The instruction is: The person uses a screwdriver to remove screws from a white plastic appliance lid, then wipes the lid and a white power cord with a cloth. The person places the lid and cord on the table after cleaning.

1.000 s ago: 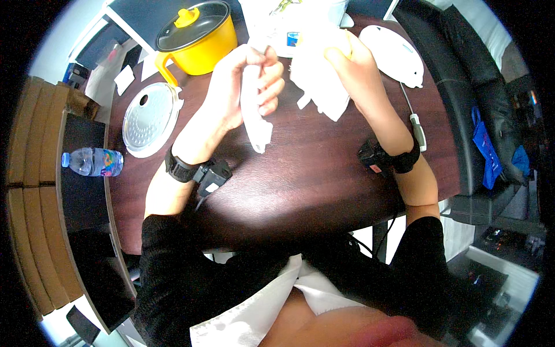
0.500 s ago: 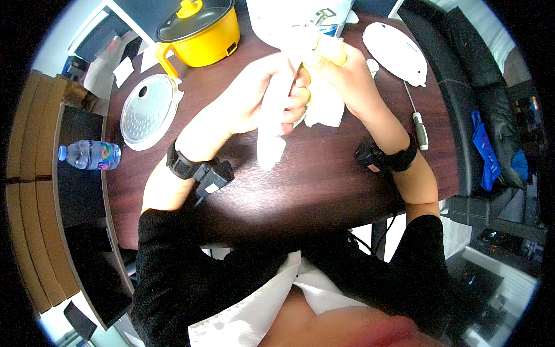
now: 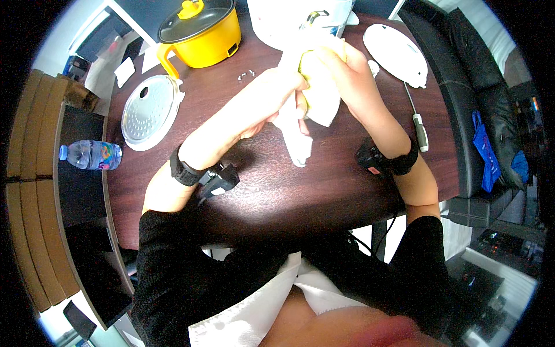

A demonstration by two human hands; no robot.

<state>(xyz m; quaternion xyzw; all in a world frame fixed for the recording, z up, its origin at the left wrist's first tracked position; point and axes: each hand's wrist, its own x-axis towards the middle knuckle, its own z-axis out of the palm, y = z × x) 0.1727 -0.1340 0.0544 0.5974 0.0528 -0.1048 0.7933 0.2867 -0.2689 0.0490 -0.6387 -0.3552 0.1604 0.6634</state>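
Apparently: left hand (image 3: pixel 283 87) curled round white strip (image 3: pixel 296 148), so its tail hangs below | right hand (image 3: pixel 348 65) gripping yellow-edged white piece (image 3: pixel 324 101) beside left | yellow pot (image 3: pixel 202 47) beyond left, likely leaving room

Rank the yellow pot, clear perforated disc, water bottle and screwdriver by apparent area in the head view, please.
1. Yellow pot
2. Clear perforated disc
3. Water bottle
4. Screwdriver, long but slim

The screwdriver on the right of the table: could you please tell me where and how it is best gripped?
Probably by its thick grey-and-white handle, from the near side: the handle end lies toward the person, while the thin shaft points away toward the white oval shell.
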